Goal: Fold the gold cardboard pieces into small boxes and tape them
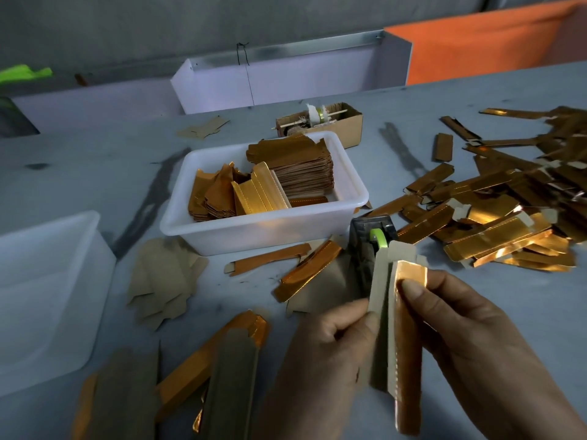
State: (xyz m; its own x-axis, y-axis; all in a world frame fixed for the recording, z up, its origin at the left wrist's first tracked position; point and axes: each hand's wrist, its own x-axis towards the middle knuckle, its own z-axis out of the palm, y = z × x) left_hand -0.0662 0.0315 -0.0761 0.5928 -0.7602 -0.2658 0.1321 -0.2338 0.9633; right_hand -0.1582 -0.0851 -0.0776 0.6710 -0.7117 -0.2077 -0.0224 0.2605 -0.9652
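Now, in the head view, both hands work in the lower right of the frame on one long gold cardboard strip with a grey-brown inner side (403, 338), held upright and half folded along its length. The left hand (320, 354) pinches the grey flap on the left edge between thumb and curled fingers, and the right hand (476, 338) grasps the gold side, its thumb pressing flat on the upper part of the gold panel. Just behind the strip, in the centre right, stands a dark tape dispenser with a green tape roll (373, 241). I judge that the fold is not closed yet, so several things could go wrong. If the thumb presses beside the perforated crease, the panel may bend in a wrong place and the box would be crooked. If the left pinch loosens, the stiff flap may spring open before the tape comes. The strip's top end is very near the dispenser, so it may catch on it or knock it. The white plastic tub with stacked flat gold pieces (263, 223) sits in the middle of the frame, and a loose heap of folded gold boxes (508, 217) lies at the right. Flat grey-brown cardboard blanks (165, 281) lie at the left of centre, and an elbow sweep could push them off the grey table (95, 173).
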